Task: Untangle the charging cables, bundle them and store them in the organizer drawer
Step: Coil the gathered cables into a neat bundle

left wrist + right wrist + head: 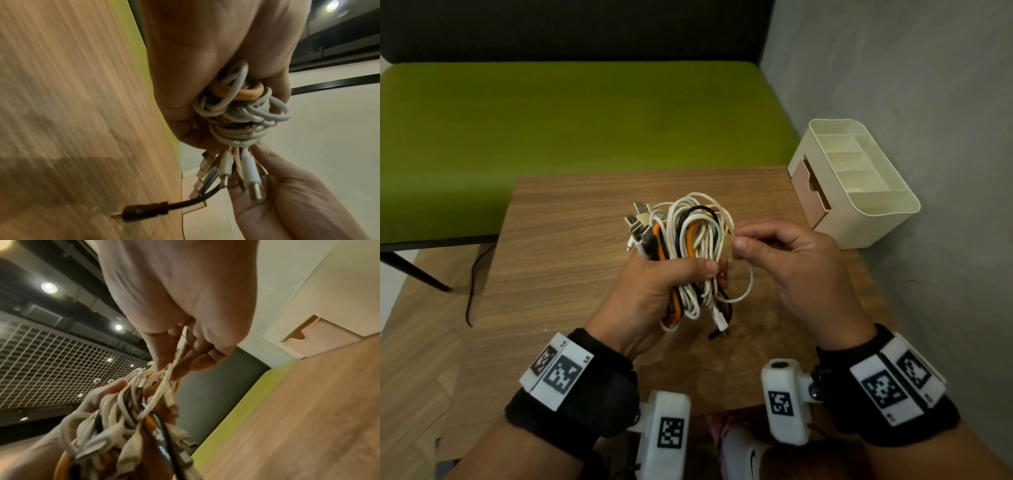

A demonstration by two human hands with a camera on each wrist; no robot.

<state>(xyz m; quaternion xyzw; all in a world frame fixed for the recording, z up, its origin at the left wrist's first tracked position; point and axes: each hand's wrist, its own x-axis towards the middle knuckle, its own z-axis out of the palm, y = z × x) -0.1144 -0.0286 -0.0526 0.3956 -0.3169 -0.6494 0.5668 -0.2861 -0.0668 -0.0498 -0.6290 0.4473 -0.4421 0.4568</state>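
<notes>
A bundle of white, black and orange charging cables (690, 240) is held upright above the wooden table (571, 246). My left hand (671, 274) grips the bundle round its middle, with plugs sticking out above and below. My right hand (743, 241) pinches one white cable strand (162, 391) at the bundle's right side between thumb and forefinger. The left wrist view shows the cable coils (240, 112) in my left hand (216, 65) and a black plug (144, 211) dangling. The cream organizer (883, 209) stands at the table's right edge, its pinkish drawer (810, 192) slightly pulled out.
A green bench (585, 113) runs behind the table. A grey wall (928, 102) is close on the right. A thin black cord (472, 284) hangs off the table's left side to the floor. Bare wood lies in front of and left of the hands.
</notes>
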